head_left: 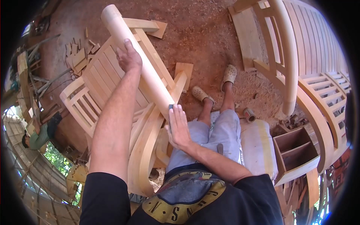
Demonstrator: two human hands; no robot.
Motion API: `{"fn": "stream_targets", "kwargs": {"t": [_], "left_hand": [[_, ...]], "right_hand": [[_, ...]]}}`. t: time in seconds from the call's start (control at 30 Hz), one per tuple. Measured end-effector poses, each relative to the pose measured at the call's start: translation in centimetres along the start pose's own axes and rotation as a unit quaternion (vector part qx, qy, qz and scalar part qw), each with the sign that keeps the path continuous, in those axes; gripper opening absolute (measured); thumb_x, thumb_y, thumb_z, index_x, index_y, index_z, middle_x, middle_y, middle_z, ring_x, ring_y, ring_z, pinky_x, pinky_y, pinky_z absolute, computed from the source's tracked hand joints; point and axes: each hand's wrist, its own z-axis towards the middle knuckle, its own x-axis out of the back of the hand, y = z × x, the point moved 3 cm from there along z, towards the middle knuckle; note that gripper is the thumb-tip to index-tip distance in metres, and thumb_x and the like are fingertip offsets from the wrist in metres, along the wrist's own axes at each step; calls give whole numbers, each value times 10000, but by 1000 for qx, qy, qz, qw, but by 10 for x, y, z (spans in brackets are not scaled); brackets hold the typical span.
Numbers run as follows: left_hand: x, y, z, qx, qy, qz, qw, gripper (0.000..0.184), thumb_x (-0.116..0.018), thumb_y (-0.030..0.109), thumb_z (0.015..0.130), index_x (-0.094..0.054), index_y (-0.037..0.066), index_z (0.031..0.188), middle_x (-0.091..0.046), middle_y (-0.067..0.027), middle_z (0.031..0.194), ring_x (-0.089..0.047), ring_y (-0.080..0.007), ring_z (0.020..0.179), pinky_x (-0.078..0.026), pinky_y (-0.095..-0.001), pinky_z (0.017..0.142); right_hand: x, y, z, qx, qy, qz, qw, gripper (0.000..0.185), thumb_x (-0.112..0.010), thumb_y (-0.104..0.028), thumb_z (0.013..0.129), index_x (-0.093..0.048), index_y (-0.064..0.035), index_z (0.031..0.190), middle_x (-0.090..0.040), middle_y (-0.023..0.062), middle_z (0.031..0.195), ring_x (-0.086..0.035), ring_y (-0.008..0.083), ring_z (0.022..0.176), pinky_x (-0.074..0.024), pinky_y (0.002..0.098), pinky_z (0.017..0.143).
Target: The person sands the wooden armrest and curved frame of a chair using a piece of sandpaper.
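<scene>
The chair (pixel 100 80) looks assembled but unvarnished, the left hand (pixel 129 59) clasping its armrest (pixel 150 71), the right hand (pixel 179 129) gripping a block (pixel 171 107) against the near end.

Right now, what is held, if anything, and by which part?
The left hand holds the rounded rail nearer its far end; the right hand holds a dark pad by its outer side.
</scene>
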Motion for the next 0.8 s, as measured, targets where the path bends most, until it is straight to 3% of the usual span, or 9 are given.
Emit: {"fn": "stream_targets", "kwargs": {"t": [0.03, 0.07, 0.2, 0.3, 0.4, 0.53, 0.63, 0.73, 0.8], "left_hand": [[2, 0, 0, 7, -11, -2, 1000, 887, -446, 643, 1000, -441, -102, 1482, -507, -326, 1475, -483, -460, 1377, -348, -501, 1184], [4, 0, 0, 13, -23, -4, 1000, 888, -446, 644, 1000, -439, -102, 1483, -506, -326, 1476, -482, -460, 1377, -349, -500, 1183], [-2, -1, 1, -8, 6, -3, 1000, 887, -445, 644, 1001, -441, -102, 1481, -513, -326, 1467, -487, -461, 1369, -355, -499, 1179], [-2, -2, 1, -3, 4, 4, 1000, 882, -450, 641, 1000, -445, -101, 1478, -517, -327, 1461, -490, -462, 1366, -358, -500, 1176], [3, 3, 1, 11, -43, -14, 999, 886, -455, 638, 999, -439, -104, 1483, -511, -330, 1467, -485, -461, 1373, -353, -498, 1181], [-3, -3, 3, 10, -10, -16, 1000, 870, -461, 633, 996, -460, -102, 1462, -520, -331, 1455, -489, -462, 1368, -357, -502, 1173], [-2, -2, 3, 6, -8, -19, 1000, 856, -461, 634, 994, -479, -97, 1440, -529, -330, 1443, -498, -463, 1358, -363, -505, 1164], [-1, -2, 4, 5, -9, -21, 1000, 841, -458, 634, 994, -493, -88, 1426, -538, -325, 1433, -508, -463, 1344, -372, -511, 1152], [2, 3, -1, 6, -14, -18, 1000, 834, -454, 633, 996, -495, -80, 1427, -540, -322, 1431, -513, -461, 1338, -376, -516, 1147]], "right_hand": [[1, -1, -7, 2, -24, -14, 1000, 792, -651, -134, 950, -239, 141, 1568, -265, 379, 1615, -258, 544, 1510, -217, 588, 1248], [-8, 4, 8, 16, 30, -5, 999, 793, -651, -129, 951, -231, 155, 1562, -248, 373, 1626, -241, 543, 1518, -214, 588, 1255], [-11, 9, 83, -85, 39, 73, 993, 766, -633, -116, 962, -235, 165, 1552, -249, 407, 1601, -240, 567, 1507, -229, 606, 1248], [-12, 1, 16, 36, 36, -17, 999, 745, -595, -177, 996, -232, 164, 1550, -251, 422, 1589, -255, 549, 1504, -224, 561, 1261], [-2, -3, -1, 21, -23, -31, 999, 747, -596, -184, 996, -234, 172, 1544, -245, 421, 1592, -257, 546, 1504, -227, 560, 1259], [-12, 3, 71, -65, 54, 79, 993, 775, -643, -107, 945, -239, 166, 1547, -245, 423, 1589, -249, 589, 1491, -243, 606, 1240], [-10, -3, 30, 17, 53, -7, 998, 751, -606, -163, 978, -238, 155, 1551, -263, 405, 1589, -268, 546, 1498, -237, 560, 1256], [-4, -9, 0, 14, 0, -57, 998, 734, -599, -157, 979, -253, 158, 1544, -279, 401, 1586, -270, 533, 1504, -237, 560, 1256], [-18, -4, 39, -24, 53, 8, 998, 740, -616, -118, 957, -259, 159, 1543, -284, 406, 1582, -261, 551, 1502, -237, 589, 1248]]}}
